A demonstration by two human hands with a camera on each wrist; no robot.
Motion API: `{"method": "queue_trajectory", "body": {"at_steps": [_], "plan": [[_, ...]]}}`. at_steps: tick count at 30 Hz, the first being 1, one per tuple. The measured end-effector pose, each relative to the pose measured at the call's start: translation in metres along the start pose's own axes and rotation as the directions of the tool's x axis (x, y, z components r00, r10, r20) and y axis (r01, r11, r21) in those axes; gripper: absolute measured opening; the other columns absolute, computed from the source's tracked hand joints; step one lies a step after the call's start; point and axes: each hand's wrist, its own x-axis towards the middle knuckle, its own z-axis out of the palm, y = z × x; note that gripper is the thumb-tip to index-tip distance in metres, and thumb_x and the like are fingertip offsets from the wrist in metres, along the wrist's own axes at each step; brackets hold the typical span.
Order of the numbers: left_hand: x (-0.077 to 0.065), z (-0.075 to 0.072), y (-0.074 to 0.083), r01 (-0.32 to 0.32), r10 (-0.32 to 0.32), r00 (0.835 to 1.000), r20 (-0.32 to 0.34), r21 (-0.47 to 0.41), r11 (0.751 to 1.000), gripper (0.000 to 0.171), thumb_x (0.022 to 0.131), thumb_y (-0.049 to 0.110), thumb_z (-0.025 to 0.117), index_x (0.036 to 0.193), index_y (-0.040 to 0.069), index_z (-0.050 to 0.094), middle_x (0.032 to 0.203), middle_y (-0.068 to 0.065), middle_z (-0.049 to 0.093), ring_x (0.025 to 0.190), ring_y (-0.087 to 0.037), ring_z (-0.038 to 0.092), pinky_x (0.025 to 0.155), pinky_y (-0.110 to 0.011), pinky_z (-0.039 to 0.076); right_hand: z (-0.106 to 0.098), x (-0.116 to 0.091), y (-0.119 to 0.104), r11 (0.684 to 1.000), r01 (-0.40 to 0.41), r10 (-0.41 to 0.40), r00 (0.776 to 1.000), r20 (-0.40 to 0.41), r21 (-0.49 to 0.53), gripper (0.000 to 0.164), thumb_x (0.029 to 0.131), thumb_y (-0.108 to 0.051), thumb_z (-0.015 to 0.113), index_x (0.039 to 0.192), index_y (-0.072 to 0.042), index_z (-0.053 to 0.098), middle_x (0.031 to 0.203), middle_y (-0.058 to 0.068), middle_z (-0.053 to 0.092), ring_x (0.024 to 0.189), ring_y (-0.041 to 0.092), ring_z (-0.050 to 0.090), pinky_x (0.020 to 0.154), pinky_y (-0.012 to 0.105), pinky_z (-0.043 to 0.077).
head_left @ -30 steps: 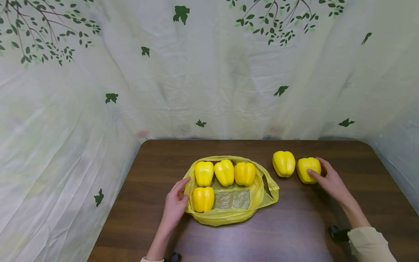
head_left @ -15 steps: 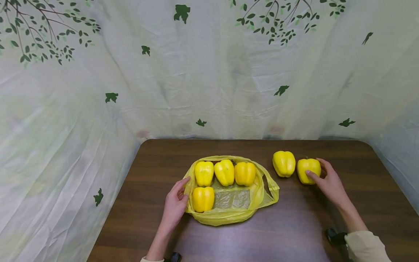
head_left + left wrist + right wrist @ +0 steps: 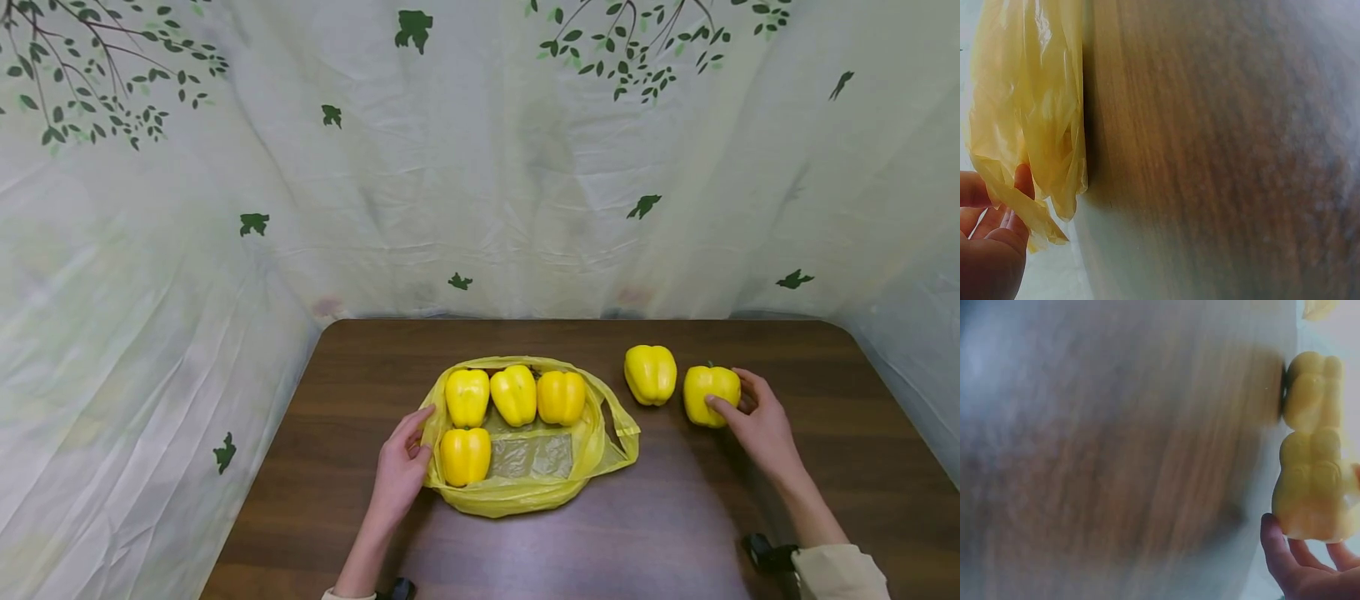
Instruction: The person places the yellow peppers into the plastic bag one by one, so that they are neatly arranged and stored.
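A yellow plastic bag [image 3: 517, 500] lies spread with its mouth up in the head view, several yellow bell peppers [image 3: 465, 458] inside it. My left hand [image 3: 401, 467] holds the bag's left edge. In the left wrist view, a strip of the bag [image 3: 1029, 215] runs between the fingers of that hand [image 3: 997, 250]. To the right of the bag, my right hand [image 3: 765, 425] grips a yellow bell pepper [image 3: 708, 396] from its right side, thumb in front and fingers behind. Another yellow bell pepper [image 3: 650, 375] stands just left of the gripped one.
Everything is on a dark brown wooden table [image 3: 600, 542] with rounded far corners. Behind and beside it hangs a pale curtain [image 3: 510, 208] printed with leaves and branches. The bag's loop handle [image 3: 618, 425] sticks out to the right, towards the peppers outside.
My right hand and its bell pepper have shifted slightly right and nearer to me, widening the gap to the pepper beside it. The left hand and the bag have stayed in place.
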Motion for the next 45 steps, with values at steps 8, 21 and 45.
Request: {"method": "queue_trajectory", "body": {"at_steps": [8,21,45], "plan": [[0.0,0.0,0.001,-0.003,0.003,1.0,-0.001,-0.002,1.0,0.049,0.086,-0.018,0.051,0.134,-0.006,0.056,0.133,-0.022,0.054,0.119,-0.037,0.057,0.093,-0.046,0.047,0.0,-0.009,-0.009,0.999,-0.002,0.003,1.0,-0.028,0.035,0.079,0.095,-0.04,0.062,0.151,0.002,0.025,0.147,0.033,0.034,0.122,0.048,0.045,0.068,0.006,0.039],[0.001,-0.001,-0.001,0.016,-0.016,1.0,0.005,-0.01,1.0,0.05,0.087,-0.018,0.051,0.135,-0.005,0.055,0.134,-0.021,0.053,0.118,-0.036,0.057,0.093,-0.043,0.048,0.009,-0.027,-0.018,0.999,-0.024,0.029,0.994,-0.108,0.048,0.075,0.094,-0.04,0.064,0.15,-0.003,0.03,0.144,0.028,0.039,0.119,0.043,0.048,0.069,0.006,0.04],[0.001,-0.001,-0.002,0.007,-0.007,1.0,0.003,-0.015,1.0,0.05,0.087,-0.018,0.051,0.135,-0.006,0.055,0.134,-0.023,0.053,0.118,-0.037,0.057,0.093,-0.042,0.047,0.03,-0.046,-0.034,0.996,0.004,0.004,0.996,-0.088,0.094,0.066,0.094,-0.038,0.064,0.147,-0.01,0.037,0.141,0.02,0.046,0.103,0.007,0.053,0.073,0.009,0.045]]}}
